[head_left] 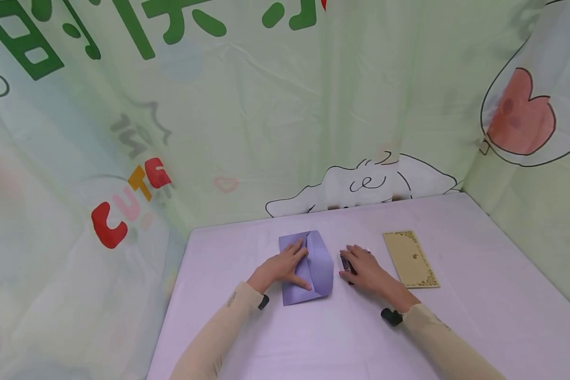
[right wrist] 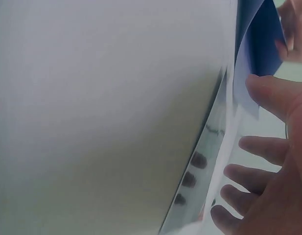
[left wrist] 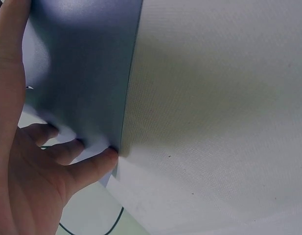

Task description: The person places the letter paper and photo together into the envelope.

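Observation:
A purple envelope [head_left: 324, 266] lies on the table with its flap side toward the right. My left hand [head_left: 285, 264] is spread over it, thumb apart from the fingers. In the left wrist view, the left fingertips touch the far part of the envelope [left wrist: 87, 73]. Right of it lies a small flat glossy piece [head_left: 347, 266], dark and patterned at its left edge and mostly covered by my right hand [head_left: 367, 270]. The right wrist view shows its shiny surface [right wrist: 214, 129] mirroring the fingertips. Those fingers are extended above it; whether they touch it cannot be told.
A tan card [head_left: 410, 258] with an ornate brown border lies right of the right hand. A pale lilac cloth covers the table [head_left: 313, 338]. Printed curtains [head_left: 247, 132] rise behind the table and along its sides. Both wrists wear black bands.

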A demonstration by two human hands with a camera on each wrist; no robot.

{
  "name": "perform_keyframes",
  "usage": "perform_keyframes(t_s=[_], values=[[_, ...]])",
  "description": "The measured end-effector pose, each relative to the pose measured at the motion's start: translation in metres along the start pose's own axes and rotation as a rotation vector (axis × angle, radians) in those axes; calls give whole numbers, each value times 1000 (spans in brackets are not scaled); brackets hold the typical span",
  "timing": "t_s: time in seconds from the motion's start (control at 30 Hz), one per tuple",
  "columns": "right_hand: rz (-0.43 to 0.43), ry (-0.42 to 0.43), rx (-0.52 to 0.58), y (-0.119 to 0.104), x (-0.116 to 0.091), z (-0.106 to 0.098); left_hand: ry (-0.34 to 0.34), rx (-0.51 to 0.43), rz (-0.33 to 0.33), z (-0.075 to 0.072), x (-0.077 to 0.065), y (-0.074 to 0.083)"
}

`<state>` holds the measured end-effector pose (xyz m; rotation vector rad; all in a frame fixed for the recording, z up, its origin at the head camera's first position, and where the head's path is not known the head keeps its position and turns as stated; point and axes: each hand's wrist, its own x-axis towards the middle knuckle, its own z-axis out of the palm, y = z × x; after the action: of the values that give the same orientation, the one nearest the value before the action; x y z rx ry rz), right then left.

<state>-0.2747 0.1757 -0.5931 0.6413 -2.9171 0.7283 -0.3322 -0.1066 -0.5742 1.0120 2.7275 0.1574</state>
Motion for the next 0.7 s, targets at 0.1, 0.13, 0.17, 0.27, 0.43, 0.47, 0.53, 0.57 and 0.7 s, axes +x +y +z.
perform_keyframes(t_s=[0.1,0.13,0.17,0.27,0.43,0.47,0.53,0.57,0.7], values=[[30,-3,1,8,-2,-4,8,-3,9,0,0,0],[38,0,-2,11,-2,-6,10,-3,11,0,0,0],[51,3,-7,14,-3,-7,8,-2,10,0,0,-1],[78,24,-37,24,-3,-11,7,-5,5,1,0,-1],[142,28,-85,35,-2,-15,1,-12,0,1,0,-2],[154,25,-92,37,-2,-15,1,-10,0,1,0,-2],[165,25,-103,38,-2,-15,2,-7,2,2,0,-2],[167,25,-109,39,-2,-15,2,-7,2,2,0,-2],[151,53,-113,40,0,-15,6,-6,4,1,0,-2]])
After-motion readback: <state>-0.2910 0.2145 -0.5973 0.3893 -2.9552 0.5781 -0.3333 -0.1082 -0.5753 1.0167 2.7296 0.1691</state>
